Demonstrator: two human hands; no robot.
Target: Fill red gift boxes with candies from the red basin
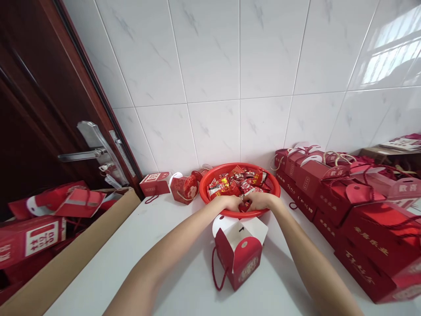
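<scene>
A red plastic basket (275, 189) against the wall is filled with red and gold wrapped candies (240, 179). Both of my hands are in its near side, fingers curled and close together. My left hand (233, 203) and my right hand (257, 200) close around a small red candy packet (244, 206) between them; the fingertips are partly hidden. Directly in front of the basket, below my wrists, stands a red gift box (240, 259) with its top flaps open and white inside. Its dark red cord handle (217, 276) hangs at the left side.
Stacked red gift boxes (365, 232) line the right side. At the left, a cardboard carton (108, 232) holds more red boxes. Small red boxes (154, 184) stand by the wall left of the basket. A dark wooden door with a metal handle (85, 154) is at far left.
</scene>
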